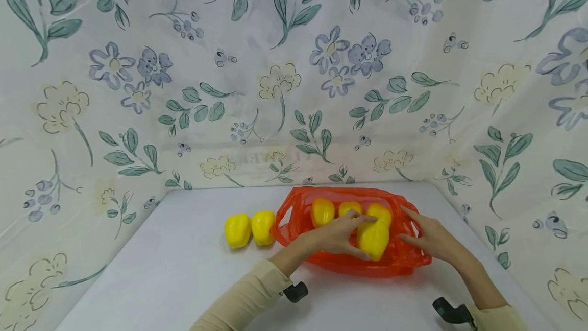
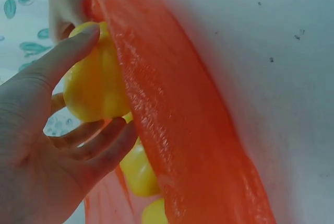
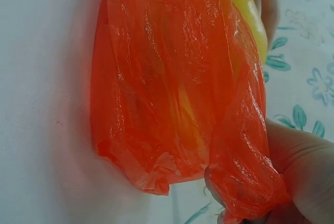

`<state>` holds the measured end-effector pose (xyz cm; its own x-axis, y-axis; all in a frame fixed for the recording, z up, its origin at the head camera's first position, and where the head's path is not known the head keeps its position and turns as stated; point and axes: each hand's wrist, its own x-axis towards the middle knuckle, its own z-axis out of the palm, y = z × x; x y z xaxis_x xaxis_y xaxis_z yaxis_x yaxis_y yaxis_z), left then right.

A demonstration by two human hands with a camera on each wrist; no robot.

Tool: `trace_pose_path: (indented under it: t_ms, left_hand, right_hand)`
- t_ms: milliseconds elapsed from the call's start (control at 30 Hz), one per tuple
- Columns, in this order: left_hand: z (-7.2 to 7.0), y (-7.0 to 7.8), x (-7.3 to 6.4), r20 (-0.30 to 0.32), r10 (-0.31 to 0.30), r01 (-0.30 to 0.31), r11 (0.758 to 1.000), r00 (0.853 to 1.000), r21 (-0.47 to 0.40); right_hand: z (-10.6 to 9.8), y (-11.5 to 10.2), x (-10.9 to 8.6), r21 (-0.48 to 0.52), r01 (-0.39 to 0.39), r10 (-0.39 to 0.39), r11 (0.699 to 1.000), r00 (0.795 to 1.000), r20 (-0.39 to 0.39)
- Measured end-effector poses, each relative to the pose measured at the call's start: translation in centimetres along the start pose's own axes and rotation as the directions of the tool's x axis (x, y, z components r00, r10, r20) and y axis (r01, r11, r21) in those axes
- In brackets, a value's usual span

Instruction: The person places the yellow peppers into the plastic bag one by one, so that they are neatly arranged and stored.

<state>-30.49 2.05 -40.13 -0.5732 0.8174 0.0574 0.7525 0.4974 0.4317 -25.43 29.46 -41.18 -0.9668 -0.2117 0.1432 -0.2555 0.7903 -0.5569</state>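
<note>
A red plastic bag (image 1: 349, 264) lies with its mouth spread, several yellow bell peppers inside it. My left hand (image 1: 337, 236) holds one yellow bell pepper (image 1: 373, 241) at the right part of the opening. In the left wrist view, the thumb lies across this pepper (image 2: 99, 83) and the other fingers curve beneath it. At the bag's right end, my right hand (image 1: 432, 236) grips the plastic. The right wrist view shows the bag (image 3: 156, 78) bunched between the thumb and fingers of that hand (image 3: 305, 166).
Two more yellow bell peppers, a left one (image 1: 238, 230) and a right one (image 1: 263, 228), stand side by side on the white table (image 1: 184, 269), left of the bag. A floral-patterned sheet (image 1: 248, 65) hangs behind and beside the table.
</note>
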Motion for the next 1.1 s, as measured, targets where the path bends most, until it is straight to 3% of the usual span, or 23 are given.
trace_pose_path:
  t_ms: [333, 567, 800, 1100]
  left_hand:
    - [2.1, 0.1, 0.7, 0.003, -0.026, 0.026, 0.999, 1.0, 0.022]
    - [2.4, 0.8, 1.0, 0.0, -0.044, 0.044, 0.998, 0.999, 0.049]
    - [3.0, 1.1, 1.6, -0.014, -0.022, 0.023, 0.995, 1.0, 0.097]
    - [2.5, 0.3, 0.1, -0.008, -0.044, 0.044, 0.998, 0.999, 0.037]
  right_hand:
    - [-0.1, -0.1, -0.2, 0.017, -0.004, 0.004, 1.0, 1.0, 0.025]
    - [-0.1, -0.1, -0.1, 0.008, -0.007, 0.006, 1.0, 1.0, 0.031]
    - [-0.2, -0.3, 0.0, -0.03, 0.001, 0.0, 1.0, 1.0, 0.01]
    - [-0.2, -0.3, 0.0, 0.017, -0.011, 0.01, 1.0, 1.0, 0.026]
